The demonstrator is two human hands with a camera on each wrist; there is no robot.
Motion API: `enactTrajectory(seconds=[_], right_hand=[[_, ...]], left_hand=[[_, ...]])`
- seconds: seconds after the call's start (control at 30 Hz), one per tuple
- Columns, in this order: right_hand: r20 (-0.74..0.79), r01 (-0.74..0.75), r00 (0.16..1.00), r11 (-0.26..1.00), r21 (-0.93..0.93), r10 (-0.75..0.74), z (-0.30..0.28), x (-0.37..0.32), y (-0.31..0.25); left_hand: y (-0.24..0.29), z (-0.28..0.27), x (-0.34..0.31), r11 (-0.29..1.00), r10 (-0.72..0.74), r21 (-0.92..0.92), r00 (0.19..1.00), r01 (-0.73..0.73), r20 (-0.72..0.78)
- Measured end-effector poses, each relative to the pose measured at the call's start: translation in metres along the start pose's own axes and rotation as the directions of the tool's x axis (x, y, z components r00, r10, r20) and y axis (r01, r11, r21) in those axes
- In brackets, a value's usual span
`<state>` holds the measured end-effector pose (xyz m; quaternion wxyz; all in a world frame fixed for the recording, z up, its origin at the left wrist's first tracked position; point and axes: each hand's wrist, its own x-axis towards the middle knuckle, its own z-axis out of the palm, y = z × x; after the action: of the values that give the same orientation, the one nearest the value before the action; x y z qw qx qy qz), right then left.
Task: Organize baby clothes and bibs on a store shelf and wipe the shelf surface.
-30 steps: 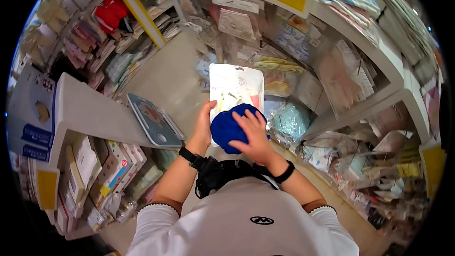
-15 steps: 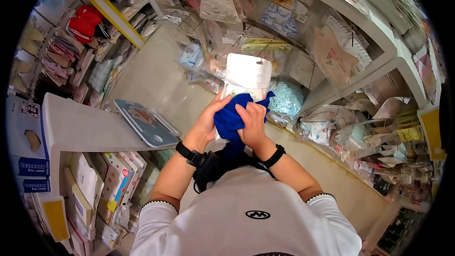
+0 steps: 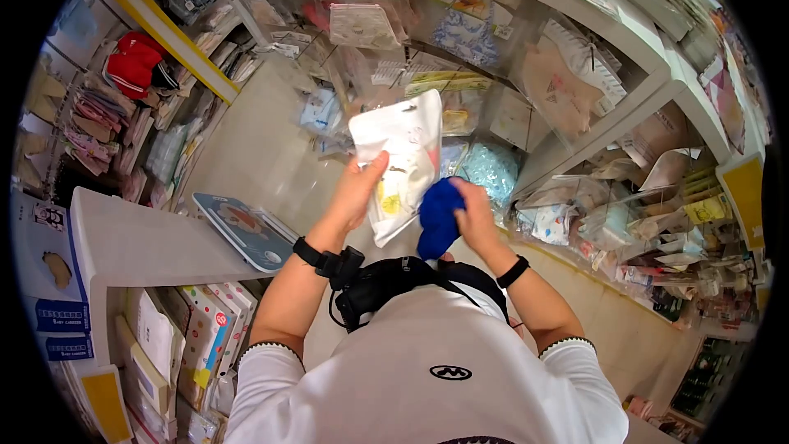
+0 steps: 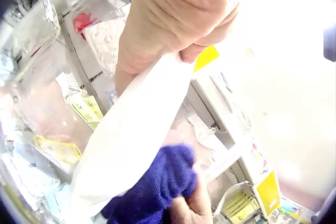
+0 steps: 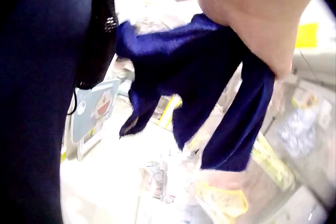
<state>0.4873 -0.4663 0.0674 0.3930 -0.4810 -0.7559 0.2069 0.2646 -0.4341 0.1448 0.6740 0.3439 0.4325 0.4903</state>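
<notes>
A white flat package (image 3: 403,156) with a hang hole at its top is pinched by my left hand (image 3: 357,191) along its left edge, tilted in the head view. My right hand (image 3: 481,218) grips a crumpled blue cloth (image 3: 440,215) just right of the package's lower part. In the left wrist view the package (image 4: 139,124) hangs from the left hand (image 4: 181,14), with the blue cloth (image 4: 157,182) beside its lower end. Several strips of the cloth (image 5: 178,66) dangle below the right hand (image 5: 252,14) in the right wrist view.
Racks of clear-bagged goods (image 3: 481,33) stand ahead and to the right. At the left, a white shelf unit (image 3: 156,234) holds boxes, with a blue patterned board (image 3: 242,233) at its end. Clothes (image 3: 136,66) hang at the far left, beyond the floor (image 3: 255,140).
The blue cloth has come away from the package's front and moved right in my right hand. My left hand now holds only the package, which is tilted.
</notes>
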Motion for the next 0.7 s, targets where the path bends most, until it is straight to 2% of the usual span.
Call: enactTrajectory(seconds=[0.03,0.07,0.13,0.23,0.27,0.3,0.33,0.37,0.47,0.5,0.57,0.6,0.63,0.67,0.7], right_hand=[[-0.066,-0.224,0.972,0.973,0.060,0.227,-0.004,-0.002,0.010],[-0.141,-0.240,0.954,0.956,0.170,0.264,-0.011,-0.001,0.017],[-0.187,-0.232,0.935,0.917,0.325,0.303,-0.022,0.009,0.000],[-0.214,-0.061,0.966,0.931,0.361,0.147,-0.026,0.032,-0.047],[-0.209,0.035,0.978,0.971,0.236,0.015,-0.022,0.040,-0.062],[-0.122,0.121,0.986,0.989,0.088,-0.110,-0.017,0.050,-0.072],[-0.100,0.199,0.974,0.979,-0.044,-0.203,-0.012,0.056,-0.075],[-0.139,0.169,0.975,0.985,-0.033,-0.172,-0.008,0.061,-0.072],[-0.267,0.066,0.961,0.998,-0.020,-0.069,-0.003,0.076,-0.061],[-0.267,0.007,0.964,1.000,0.027,0.001,-0.002,0.080,-0.056],[-0.253,-0.153,0.950,0.979,0.132,0.182,0.000,0.089,-0.044],[-0.281,-0.230,0.926,0.966,0.115,0.253,0.000,0.091,-0.034],[-0.262,-0.281,0.907,0.936,0.212,0.331,0.009,0.092,-0.006],[-0.232,-0.329,0.884,0.893,0.307,0.406,0.019,0.087,0.026],[-0.049,-0.440,0.824,0.692,0.573,0.565,0.021,0.077,0.051]], left_hand=[[0.004,-0.002,0.001,1.000,0.014,-0.001,1.000,-0.014,0.002],[0.006,-0.002,0.001,1.000,0.027,-0.001,1.000,-0.027,0.003],[0.003,0.003,0.001,0.999,-0.017,0.031,1.000,0.017,0.010],[-0.025,0.016,0.011,0.983,-0.069,0.176,0.996,0.060,0.048],[-0.023,0.034,0.007,0.948,-0.020,0.317,0.998,-0.002,0.066],[-0.029,0.042,0.003,0.928,0.046,0.363,0.993,-0.083,0.108],[-0.033,0.048,0.002,0.900,0.112,0.404,0.982,-0.165,0.152],[-0.032,0.052,0.003,0.932,0.102,0.341,0.991,-0.126,0.088],[-0.043,0.035,0.006,0.885,-0.011,0.464,0.994,-0.042,0.110],[-0.039,0.039,0.002,0.929,-0.057,0.369,0.993,0.013,0.108],[-0.034,0.045,-0.007,0.911,-0.042,0.413,0.997,0.014,0.058],[-0.034,0.046,-0.011,0.901,-0.032,0.434,0.999,0.014,0.035],[-0.040,0.039,-0.011,0.901,0.015,0.432,0.999,-0.035,0.049],[-0.037,0.033,-0.013,0.916,-0.005,0.401,0.999,-0.016,0.051],[-0.031,0.026,-0.015,0.930,-0.020,0.368,0.998,-0.001,0.052]])
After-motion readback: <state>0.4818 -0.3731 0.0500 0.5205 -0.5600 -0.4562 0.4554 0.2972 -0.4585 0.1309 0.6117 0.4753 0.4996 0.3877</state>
